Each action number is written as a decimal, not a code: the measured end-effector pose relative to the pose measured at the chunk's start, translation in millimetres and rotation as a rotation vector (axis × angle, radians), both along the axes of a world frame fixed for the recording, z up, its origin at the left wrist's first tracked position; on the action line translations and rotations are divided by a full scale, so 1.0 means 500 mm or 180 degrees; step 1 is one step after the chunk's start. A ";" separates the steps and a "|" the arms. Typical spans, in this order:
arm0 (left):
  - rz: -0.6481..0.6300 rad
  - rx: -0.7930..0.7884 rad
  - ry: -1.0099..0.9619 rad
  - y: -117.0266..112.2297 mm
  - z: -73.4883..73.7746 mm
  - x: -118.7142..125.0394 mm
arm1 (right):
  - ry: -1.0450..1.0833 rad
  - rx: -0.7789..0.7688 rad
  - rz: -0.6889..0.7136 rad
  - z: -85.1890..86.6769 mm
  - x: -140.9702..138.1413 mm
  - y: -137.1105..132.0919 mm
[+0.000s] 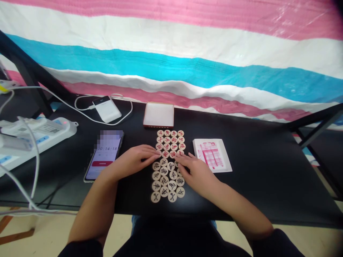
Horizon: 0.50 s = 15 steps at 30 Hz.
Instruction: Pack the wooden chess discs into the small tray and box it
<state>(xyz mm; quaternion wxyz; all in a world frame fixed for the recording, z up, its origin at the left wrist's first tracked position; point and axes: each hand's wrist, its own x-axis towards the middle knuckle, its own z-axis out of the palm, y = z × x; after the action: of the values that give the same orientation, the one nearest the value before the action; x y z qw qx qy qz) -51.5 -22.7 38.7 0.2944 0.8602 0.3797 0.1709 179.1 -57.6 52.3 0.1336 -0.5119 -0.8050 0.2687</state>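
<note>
I see both hands lying flat on the black table (257, 178), either side of a block of round wooden pieces (164, 181). The pieces sit in four columns, touching one another. The rows farther from me carry red characters and the nearer rows carry black ones.

My left hand (134, 161) has its fingers stretched out, the tips against the left edge of the block about where red meets black. It grasps nothing. My right hand (198, 174) is likewise spread and holding nothing. Its fingertips rest on the pieces at the right edge of the same rows, and the palm covers part of the right column.

Just beyond the block lies a shallow box (159, 115) with a red rim. Its inside shows plain white, and no piece is in it.

To the right, near the block, lies a folded white sheet (213, 155) printed with red grid lines. To the left, a phone (105, 155) shows a running timer. Beyond it is a white power bank (107, 109) with a cable. A power strip (40, 132) sits at the far left. A striped cloth (171, 53) hangs behind the table.
</note>
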 end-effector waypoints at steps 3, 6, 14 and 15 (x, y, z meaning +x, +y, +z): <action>0.0017 -0.0030 -0.0061 -0.005 0.016 -0.001 | 0.0192 0.0091 0.0128 0.002 -0.008 -0.006; -0.0235 -0.0242 -0.0119 -0.013 0.032 -0.004 | 0.0377 0.0095 0.0529 -0.003 -0.020 -0.019; -0.0402 -0.0537 -0.0027 -0.015 0.031 -0.006 | 0.0282 0.0062 0.0772 -0.021 -0.030 -0.032; -0.0377 -0.0517 -0.0013 -0.014 0.029 -0.007 | 0.0277 0.0056 0.0766 -0.020 -0.029 -0.031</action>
<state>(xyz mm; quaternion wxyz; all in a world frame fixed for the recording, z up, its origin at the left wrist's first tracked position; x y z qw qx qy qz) -54.8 -29.7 53.1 0.3734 0.8542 0.3402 0.1235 164.6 -73.1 42.5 0.1397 -0.3983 -0.8563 0.2976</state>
